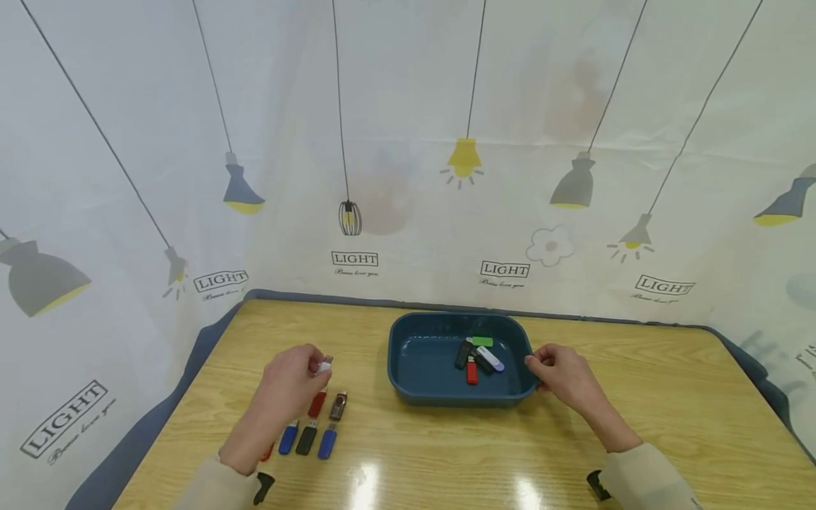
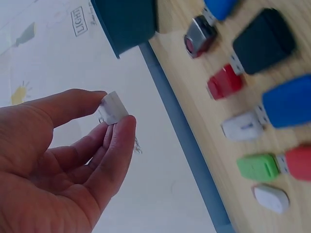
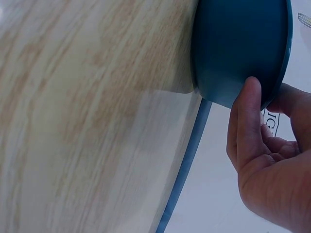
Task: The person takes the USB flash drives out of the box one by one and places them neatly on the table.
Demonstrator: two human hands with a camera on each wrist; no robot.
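Picking up looks like the step in hand: the left grip (image 1: pixel 288 379) pinches a white USB stick (image 2: pixel 114 108) above the counter (image 1: pixel 433 464), near the loose sticks (image 1: pixel 327 443) lying there — the right grip (image 1: pixel 564 375) holds the blue tub (image 1: pixel 446 399) by its right rim. The next move probably calls for a firm pinch and a sideways carry over the tub's wall.

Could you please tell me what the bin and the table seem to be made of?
The bin: probably plastic, softly glossy, judging by its smooth, evenly coloured walls. The table: wood or wood-look covering, glossy, since it shows streaky grain and bright reflections; which one, I cannot tell.
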